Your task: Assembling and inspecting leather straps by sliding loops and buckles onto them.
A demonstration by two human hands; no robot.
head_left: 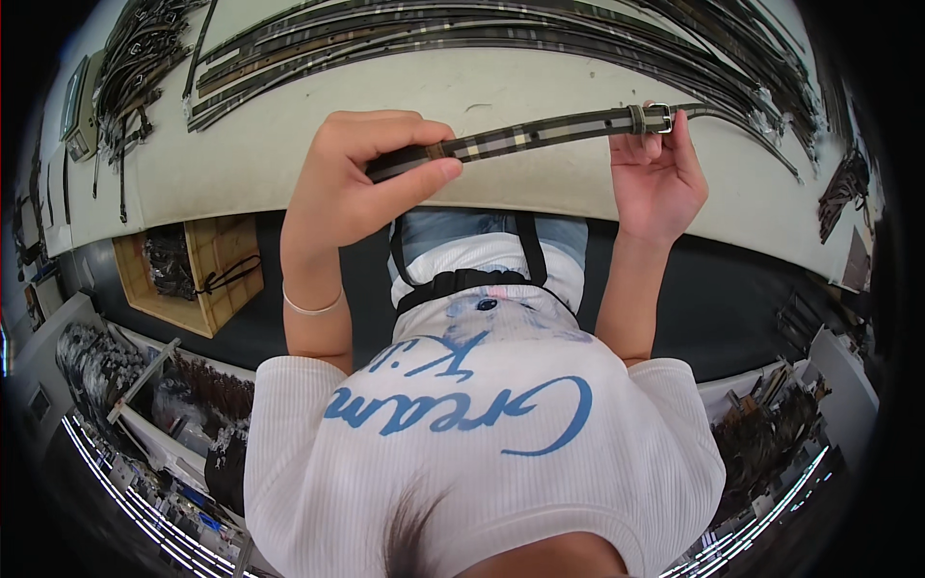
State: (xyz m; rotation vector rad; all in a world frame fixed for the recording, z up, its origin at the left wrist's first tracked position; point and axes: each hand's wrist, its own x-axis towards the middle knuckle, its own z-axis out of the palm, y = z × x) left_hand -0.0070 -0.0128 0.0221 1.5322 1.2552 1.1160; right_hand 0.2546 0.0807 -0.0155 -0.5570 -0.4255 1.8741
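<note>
A dark plaid belt [530, 137] with small holes is stretched between my two hands above the pale table. My left hand [352, 183] is closed round one part of it, thumb along the near edge and fingers curled over the top. At the right end is a silver square buckle [666, 118] with a dark keeper loop beside it. My right hand [660, 183] pinches that end from below, fingertips at the buckle. A thin dark strap continues to the right past the buckle; whether it belongs to this belt I cannot tell.
Many plaid belts [453, 34] lie lengthwise across the table's [540, 82] far side. A tangle of dark straps [145, 58] and a grey-green device [82, 106] sit at the left. Below the left edge stands a wooden box [236, 260] with dark material. A dark bundle [843, 193] rests far right.
</note>
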